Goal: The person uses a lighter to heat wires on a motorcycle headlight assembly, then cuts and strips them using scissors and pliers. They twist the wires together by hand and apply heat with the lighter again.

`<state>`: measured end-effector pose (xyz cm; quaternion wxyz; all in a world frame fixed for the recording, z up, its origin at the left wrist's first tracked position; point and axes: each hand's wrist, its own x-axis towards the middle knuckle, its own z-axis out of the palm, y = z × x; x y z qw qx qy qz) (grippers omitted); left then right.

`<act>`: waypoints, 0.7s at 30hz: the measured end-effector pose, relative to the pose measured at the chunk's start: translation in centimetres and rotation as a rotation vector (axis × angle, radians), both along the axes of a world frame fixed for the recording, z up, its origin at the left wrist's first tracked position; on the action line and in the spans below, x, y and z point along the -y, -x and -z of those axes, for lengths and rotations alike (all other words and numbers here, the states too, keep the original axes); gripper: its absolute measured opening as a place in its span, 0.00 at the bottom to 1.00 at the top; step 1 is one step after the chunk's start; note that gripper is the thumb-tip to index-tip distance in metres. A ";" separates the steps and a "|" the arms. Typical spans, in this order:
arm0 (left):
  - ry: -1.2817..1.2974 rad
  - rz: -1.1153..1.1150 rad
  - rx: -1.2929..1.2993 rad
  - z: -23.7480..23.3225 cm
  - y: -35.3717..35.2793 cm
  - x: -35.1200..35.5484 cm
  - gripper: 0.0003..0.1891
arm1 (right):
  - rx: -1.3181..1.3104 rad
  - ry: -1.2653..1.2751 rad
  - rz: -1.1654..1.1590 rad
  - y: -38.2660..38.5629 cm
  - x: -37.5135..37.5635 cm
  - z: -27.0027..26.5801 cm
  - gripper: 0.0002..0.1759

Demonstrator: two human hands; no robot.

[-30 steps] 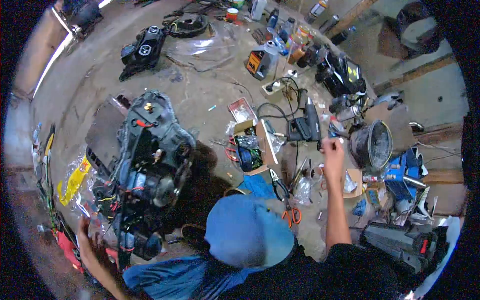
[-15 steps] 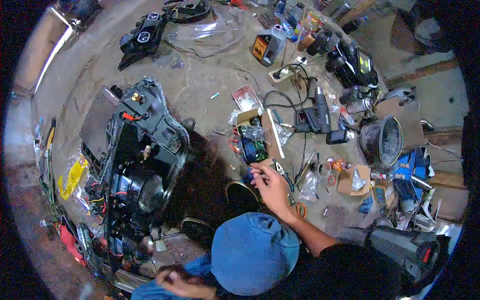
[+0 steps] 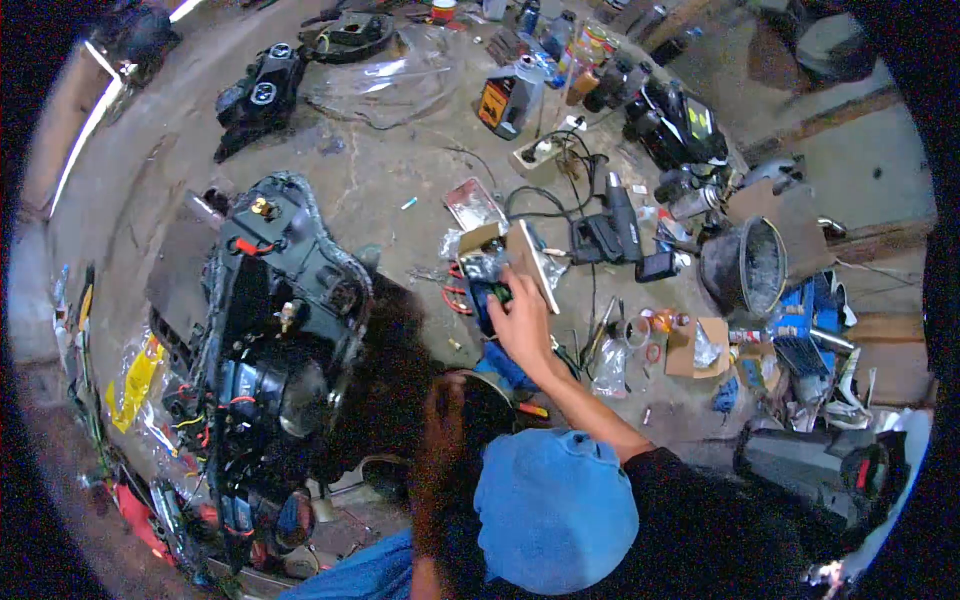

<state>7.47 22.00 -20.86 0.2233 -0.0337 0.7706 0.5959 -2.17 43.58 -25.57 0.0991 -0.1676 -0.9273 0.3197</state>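
Observation:
My right hand (image 3: 520, 320) reaches into a small cardboard box (image 3: 482, 238) on the floor. Its fingers point down among dark and green items (image 3: 502, 292), with the thumb apart from the bent fingers and the tips partly hidden. In shadow nearer my body, my left hand (image 3: 443, 408) is raised beside a round dark rim (image 3: 485, 378); its fingers are dark and smeared. Left of both hands lies a black headlight housing (image 3: 300, 255) with a large round lens (image 3: 305, 395) and loose wires.
A heat gun (image 3: 620, 215) and its cable lie beyond the box, near a power strip (image 3: 540, 152). An oil bottle (image 3: 510, 98) stands farther back. To the right are a metal pot (image 3: 742, 268) and an open carton (image 3: 697, 348). A blue cap (image 3: 557, 510) fills the lower middle.
My right hand has moved forward from the box's near end into its contents. My left hand has risen from low by the jeans toward the round rim. The view has shifted slightly.

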 end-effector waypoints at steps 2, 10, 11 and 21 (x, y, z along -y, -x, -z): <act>-0.060 -0.013 0.054 2.7 2.7 -1.0 0.14 | -0.013 0.195 0.061 -0.9 1.2 -3.8 0.30; -0.057 -0.016 0.176 7.3 1.9 1.4 0.15 | 0.214 0.232 0.138 -16.4 -2.5 -1.9 0.19; -0.009 0.011 0.194 6.3 2.1 1.8 0.15 | 0.184 0.208 0.189 -18.6 -3.3 0.2 0.21; 0.176 0.159 0.341 3.4 2.6 3.2 0.17 | 0.328 0.093 0.297 -24.8 -7.6 3.5 0.17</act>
